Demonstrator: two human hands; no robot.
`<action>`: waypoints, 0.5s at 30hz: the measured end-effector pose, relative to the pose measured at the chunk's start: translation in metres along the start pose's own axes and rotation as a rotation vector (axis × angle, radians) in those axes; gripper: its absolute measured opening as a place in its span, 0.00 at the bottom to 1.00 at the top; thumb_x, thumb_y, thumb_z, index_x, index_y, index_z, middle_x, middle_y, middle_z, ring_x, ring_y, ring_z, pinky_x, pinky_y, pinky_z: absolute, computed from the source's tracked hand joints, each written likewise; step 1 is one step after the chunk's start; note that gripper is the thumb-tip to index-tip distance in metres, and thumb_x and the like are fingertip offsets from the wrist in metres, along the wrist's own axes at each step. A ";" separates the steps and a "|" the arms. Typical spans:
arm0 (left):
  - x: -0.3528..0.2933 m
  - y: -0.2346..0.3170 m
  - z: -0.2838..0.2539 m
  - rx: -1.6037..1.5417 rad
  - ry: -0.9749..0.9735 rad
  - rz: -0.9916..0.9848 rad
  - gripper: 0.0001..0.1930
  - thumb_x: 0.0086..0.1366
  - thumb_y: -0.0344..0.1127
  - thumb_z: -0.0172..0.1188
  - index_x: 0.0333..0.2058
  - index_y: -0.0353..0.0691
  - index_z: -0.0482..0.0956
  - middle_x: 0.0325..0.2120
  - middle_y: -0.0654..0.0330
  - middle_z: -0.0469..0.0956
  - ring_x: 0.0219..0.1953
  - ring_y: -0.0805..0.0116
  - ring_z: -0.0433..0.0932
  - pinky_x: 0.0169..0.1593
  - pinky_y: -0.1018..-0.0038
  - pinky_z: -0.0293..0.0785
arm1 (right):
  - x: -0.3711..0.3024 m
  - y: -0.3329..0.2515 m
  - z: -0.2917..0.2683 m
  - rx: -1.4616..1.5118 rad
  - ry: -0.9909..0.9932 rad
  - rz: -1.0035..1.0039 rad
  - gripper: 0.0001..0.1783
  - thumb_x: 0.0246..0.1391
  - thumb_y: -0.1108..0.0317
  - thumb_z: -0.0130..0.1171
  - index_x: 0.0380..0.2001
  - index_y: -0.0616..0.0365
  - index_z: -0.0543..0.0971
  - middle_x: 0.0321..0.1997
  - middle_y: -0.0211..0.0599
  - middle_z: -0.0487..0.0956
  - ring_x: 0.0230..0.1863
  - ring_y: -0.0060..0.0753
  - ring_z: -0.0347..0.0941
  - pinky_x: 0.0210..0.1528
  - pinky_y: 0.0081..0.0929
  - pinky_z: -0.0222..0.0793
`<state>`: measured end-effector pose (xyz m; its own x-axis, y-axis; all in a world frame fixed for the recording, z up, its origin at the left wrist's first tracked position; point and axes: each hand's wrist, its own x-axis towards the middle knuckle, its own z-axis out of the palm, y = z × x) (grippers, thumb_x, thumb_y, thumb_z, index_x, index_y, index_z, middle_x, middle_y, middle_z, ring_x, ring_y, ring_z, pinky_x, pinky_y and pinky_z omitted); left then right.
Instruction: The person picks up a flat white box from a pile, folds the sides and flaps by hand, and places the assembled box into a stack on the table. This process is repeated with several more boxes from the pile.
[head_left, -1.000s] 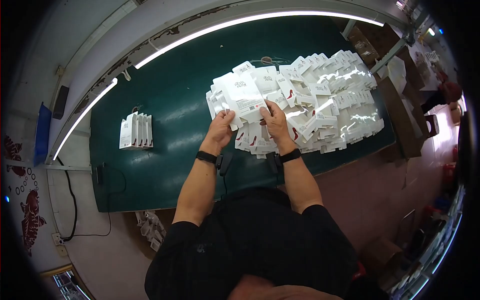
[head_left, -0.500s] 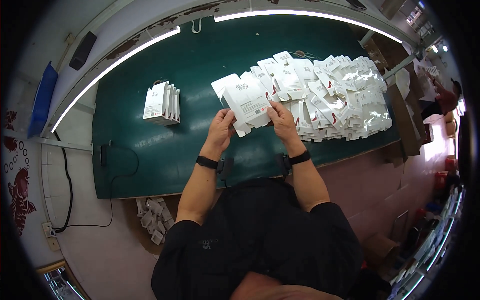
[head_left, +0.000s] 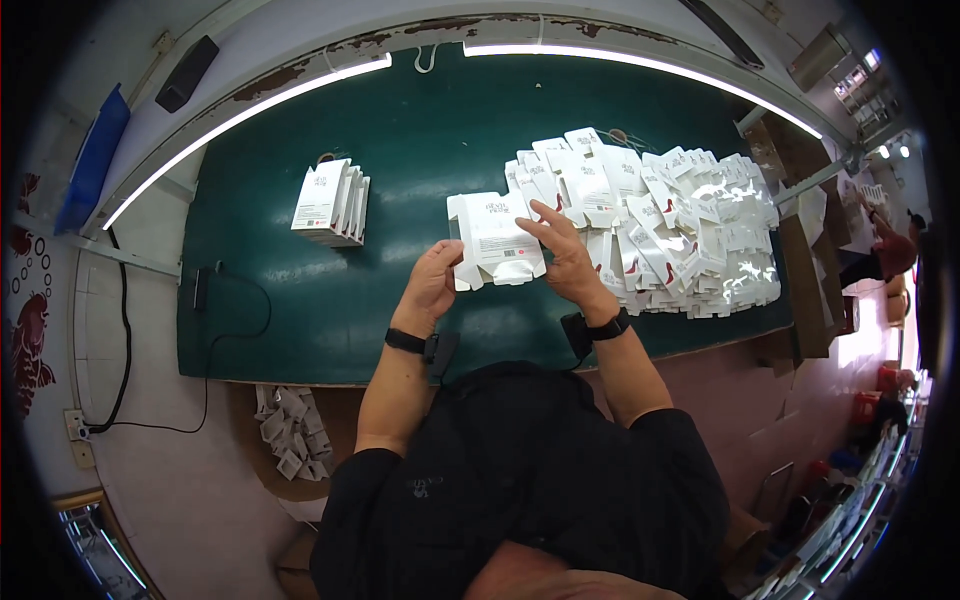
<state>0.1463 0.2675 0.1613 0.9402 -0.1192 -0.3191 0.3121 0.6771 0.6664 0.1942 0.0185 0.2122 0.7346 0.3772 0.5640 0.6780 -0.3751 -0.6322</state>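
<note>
A white printed carton [head_left: 497, 232], partly flat with its end flaps sticking out, is held above the near part of the green table [head_left: 420, 150]. My left hand [head_left: 433, 282] pinches its left edge between thumb and fingers. My right hand [head_left: 572, 262] is at the carton's right edge, fingers stretched out and spread; whether a fingertip touches the card I cannot tell. Just beyond and to the right lies a big heap of similar white cartons [head_left: 655, 200], some with red shoe pictures. A small group of erected cartons [head_left: 322, 205] stands upright on the left.
Lamp tubes run along a metal frame [head_left: 310, 75] over the table's far edge. A black cable [head_left: 268, 310] lies at the left. Below the near edge, a bin [head_left: 345, 430] holds white card pieces [head_left: 290, 425]. Brown cardboard [head_left: 808, 285] stands at the right end.
My right hand has let go of the carton's right edge and spread its fingers. The carton has turned to lie squarer, its side flaps more spread, while my left hand keeps hold.
</note>
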 end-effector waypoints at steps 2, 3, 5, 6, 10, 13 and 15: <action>0.000 -0.002 -0.003 0.003 0.014 -0.012 0.13 0.76 0.41 0.53 0.47 0.36 0.73 0.40 0.57 0.82 0.40 0.68 0.83 0.47 0.68 0.82 | 0.001 0.000 0.001 -0.157 -0.016 -0.154 0.22 0.54 0.77 0.66 0.54 0.58 0.80 0.46 0.32 0.82 0.43 0.31 0.80 0.49 0.24 0.75; 0.001 -0.002 -0.016 -0.065 -0.066 -0.010 0.14 0.75 0.42 0.55 0.48 0.37 0.73 0.41 0.57 0.81 0.41 0.68 0.82 0.47 0.68 0.81 | 0.000 0.002 0.004 -0.039 0.004 -0.100 0.18 0.56 0.75 0.66 0.51 0.58 0.81 0.44 0.32 0.83 0.42 0.29 0.79 0.47 0.22 0.74; 0.002 0.000 -0.029 -0.200 -0.231 -0.004 0.15 0.74 0.42 0.58 0.49 0.38 0.73 0.43 0.57 0.80 0.42 0.68 0.81 0.46 0.69 0.80 | -0.002 0.007 0.009 0.193 0.047 0.007 0.11 0.60 0.71 0.65 0.46 0.58 0.84 0.40 0.30 0.84 0.41 0.25 0.78 0.44 0.19 0.72; 0.003 -0.003 -0.025 -0.198 -0.230 0.001 0.15 0.74 0.42 0.58 0.49 0.38 0.73 0.43 0.57 0.80 0.42 0.68 0.81 0.46 0.69 0.80 | -0.004 0.011 0.012 0.196 0.047 0.003 0.11 0.60 0.71 0.65 0.46 0.58 0.84 0.40 0.30 0.84 0.41 0.25 0.78 0.44 0.19 0.72; -0.019 -0.008 0.038 0.639 0.190 0.488 0.30 0.67 0.47 0.67 0.60 0.36 0.67 0.56 0.48 0.72 0.57 0.57 0.74 0.59 0.61 0.73 | -0.014 0.010 0.022 0.519 0.057 0.620 0.10 0.61 0.67 0.65 0.41 0.61 0.84 0.32 0.30 0.82 0.33 0.19 0.73 0.38 0.20 0.71; -0.030 -0.012 0.048 1.307 0.140 0.733 0.53 0.55 0.51 0.76 0.70 0.36 0.54 0.67 0.42 0.58 0.69 0.47 0.59 0.69 0.57 0.61 | -0.013 -0.013 0.031 0.576 0.087 0.573 0.11 0.63 0.64 0.64 0.39 0.62 0.84 0.27 0.29 0.80 0.30 0.17 0.72 0.33 0.20 0.69; -0.032 -0.017 0.055 1.308 0.175 0.725 0.61 0.48 0.52 0.79 0.72 0.37 0.48 0.68 0.40 0.54 0.71 0.44 0.55 0.70 0.55 0.58 | -0.013 -0.024 0.035 0.569 0.073 0.540 0.12 0.63 0.64 0.64 0.41 0.62 0.84 0.29 0.30 0.80 0.31 0.18 0.73 0.34 0.21 0.70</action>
<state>0.1183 0.2201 0.1969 0.9416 0.0977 0.3224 -0.2130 -0.5687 0.7945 0.1671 0.0521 0.2019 0.9717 0.2021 0.1226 0.1236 0.0078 -0.9923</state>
